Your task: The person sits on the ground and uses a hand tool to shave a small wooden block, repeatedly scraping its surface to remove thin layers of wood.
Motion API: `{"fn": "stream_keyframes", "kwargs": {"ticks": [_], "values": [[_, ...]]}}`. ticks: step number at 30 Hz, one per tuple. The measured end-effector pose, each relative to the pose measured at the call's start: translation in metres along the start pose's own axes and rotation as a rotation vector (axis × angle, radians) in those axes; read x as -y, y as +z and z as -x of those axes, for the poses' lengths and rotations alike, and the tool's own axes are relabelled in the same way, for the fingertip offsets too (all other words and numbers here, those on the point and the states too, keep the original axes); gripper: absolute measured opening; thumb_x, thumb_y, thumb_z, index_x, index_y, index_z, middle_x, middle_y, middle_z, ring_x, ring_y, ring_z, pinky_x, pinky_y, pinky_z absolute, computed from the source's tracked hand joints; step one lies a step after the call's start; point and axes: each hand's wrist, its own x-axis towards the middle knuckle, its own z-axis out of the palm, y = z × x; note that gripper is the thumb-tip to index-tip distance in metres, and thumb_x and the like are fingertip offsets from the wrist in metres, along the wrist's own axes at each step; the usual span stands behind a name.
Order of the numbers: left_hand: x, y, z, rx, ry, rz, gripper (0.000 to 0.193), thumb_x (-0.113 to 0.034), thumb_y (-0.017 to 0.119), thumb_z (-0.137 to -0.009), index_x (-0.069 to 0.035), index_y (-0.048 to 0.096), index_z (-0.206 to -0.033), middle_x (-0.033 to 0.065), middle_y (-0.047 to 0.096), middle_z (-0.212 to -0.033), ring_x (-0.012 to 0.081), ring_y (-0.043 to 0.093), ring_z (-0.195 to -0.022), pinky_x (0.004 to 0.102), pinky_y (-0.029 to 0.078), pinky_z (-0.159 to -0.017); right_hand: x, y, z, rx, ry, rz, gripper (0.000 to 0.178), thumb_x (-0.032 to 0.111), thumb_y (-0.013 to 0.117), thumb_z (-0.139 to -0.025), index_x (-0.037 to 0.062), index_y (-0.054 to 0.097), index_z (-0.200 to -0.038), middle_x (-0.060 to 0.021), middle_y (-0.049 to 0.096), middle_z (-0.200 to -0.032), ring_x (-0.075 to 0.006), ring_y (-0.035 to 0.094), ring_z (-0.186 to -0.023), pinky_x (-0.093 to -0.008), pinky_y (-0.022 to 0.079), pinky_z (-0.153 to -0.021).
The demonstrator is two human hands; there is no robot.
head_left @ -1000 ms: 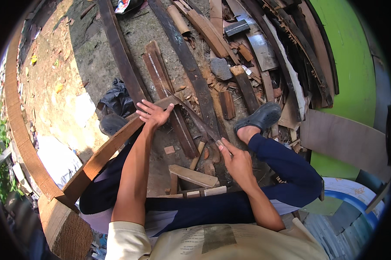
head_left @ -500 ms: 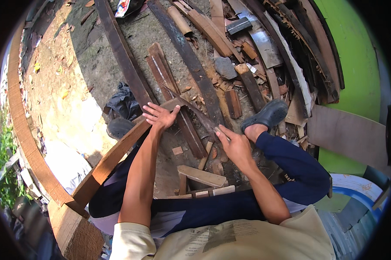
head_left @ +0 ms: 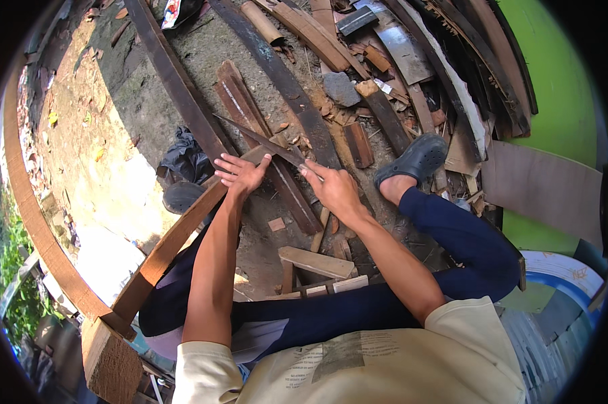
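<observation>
Both hands met over a long brown plank (head_left: 176,236): left hand (head_left: 242,174) spread open on its end, right hand (head_left: 334,190) gripping a thin dark pointed sliver (head_left: 263,140).

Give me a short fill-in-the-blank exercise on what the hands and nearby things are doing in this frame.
1. The left hand rests on the upper end of a long brown ____ plank.
2. The right hand has its grip on a thin pointed ____ sliver.
3. The dark clog sits on the person's ____ foot.
4. The wall at the right is painted ____.

Missing words: wooden; dark; right; green
</observation>
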Motion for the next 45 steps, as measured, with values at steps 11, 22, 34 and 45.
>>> {"fn": "stream_keyframes", "kwargs": {"ticks": [11,22,34,45], "values": [[0.011,-0.004,-0.005,-0.022,-0.037,-0.010,0.150,-0.090,0.056,-0.079,0.007,-0.030,-0.154,0.0370,-0.035,-0.159,0.0634,-0.027,-0.146,0.0711,-0.004,-0.119,-0.036,-0.037,0.091,-0.155,-0.127,-0.081,0.032,0.026,0.067,-0.099,0.0092,0.074,-0.125,-0.0225,0.074,-0.086,-0.0397,0.072,-0.072,-0.0459,0.057,-0.066],[0.010,-0.008,-0.001,-0.017,-0.011,-0.002,0.149,-0.088,0.058,-0.080,0.007,-0.031,-0.153,0.0362,-0.034,-0.160,0.0627,-0.024,-0.147,0.0701,-0.003,-0.120,-0.027,-0.056,0.093,0.006,0.070,-0.050,0.036,0.035,0.067,-0.100,0.0112,0.075,-0.126,-0.0213,0.075,-0.102,-0.0406,0.073,-0.088,-0.0461,0.058,-0.080],[0.013,-0.007,0.001,-0.033,-0.027,0.020,0.148,-0.088,0.058,-0.080,0.005,-0.030,-0.155,0.0352,-0.033,-0.161,0.0621,-0.024,-0.148,0.0699,-0.002,-0.120,-0.026,-0.038,0.084,-0.012,0.038,-0.132,0.045,0.041,0.064,-0.101,0.0068,0.072,-0.129,-0.0281,0.072,-0.092,-0.0461,0.071,-0.086,-0.0485,0.057,-0.076],[0.008,-0.006,-0.010,-0.045,-0.027,-0.019,0.147,-0.089,0.056,-0.081,0.004,-0.031,-0.154,0.0351,-0.033,-0.161,0.0614,-0.023,-0.148,0.0687,-0.001,-0.121,-0.015,-0.021,0.044,0.006,-0.036,-0.119,0.047,0.037,0.065,-0.100,-0.0004,0.069,-0.129,-0.0274,0.073,-0.091,-0.0458,0.072,-0.083,-0.0520,0.057,-0.077]]}}
